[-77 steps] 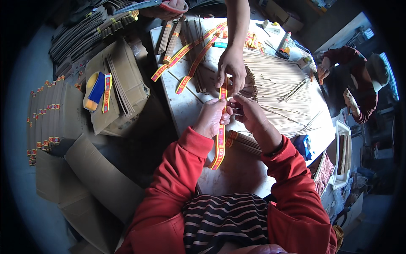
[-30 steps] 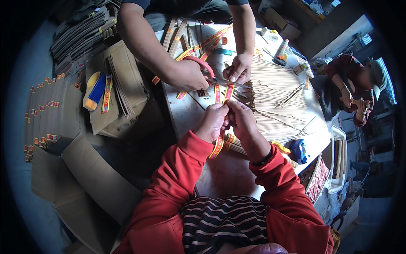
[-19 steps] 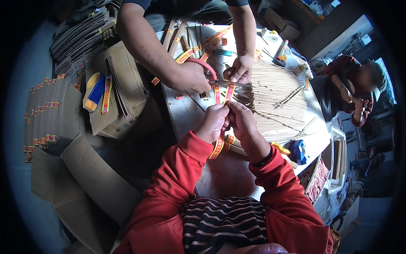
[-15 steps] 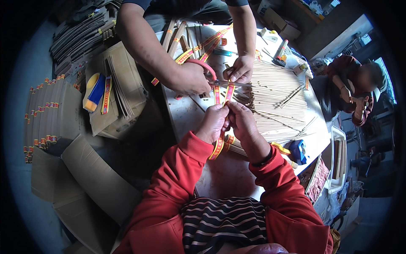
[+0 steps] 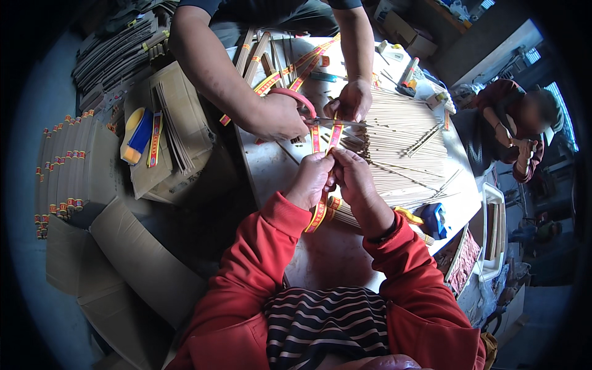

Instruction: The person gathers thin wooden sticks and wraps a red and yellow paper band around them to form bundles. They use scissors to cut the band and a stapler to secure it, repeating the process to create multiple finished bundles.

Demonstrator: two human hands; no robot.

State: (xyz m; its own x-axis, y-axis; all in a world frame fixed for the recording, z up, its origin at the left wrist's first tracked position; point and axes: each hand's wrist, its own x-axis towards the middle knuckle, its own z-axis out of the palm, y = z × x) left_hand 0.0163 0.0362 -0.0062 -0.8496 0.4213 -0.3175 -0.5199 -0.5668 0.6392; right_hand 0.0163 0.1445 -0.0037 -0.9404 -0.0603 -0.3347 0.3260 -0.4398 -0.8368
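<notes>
Daylight from the upper right — sharp centre, dim left side, fisheye-bent rim fading black.

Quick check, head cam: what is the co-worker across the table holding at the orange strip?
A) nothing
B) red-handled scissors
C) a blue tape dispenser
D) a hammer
B: the co-worker's hand grips red-handled scissors with the blades across the orange strip, which the person's left hand and right hand pinch together.
</notes>
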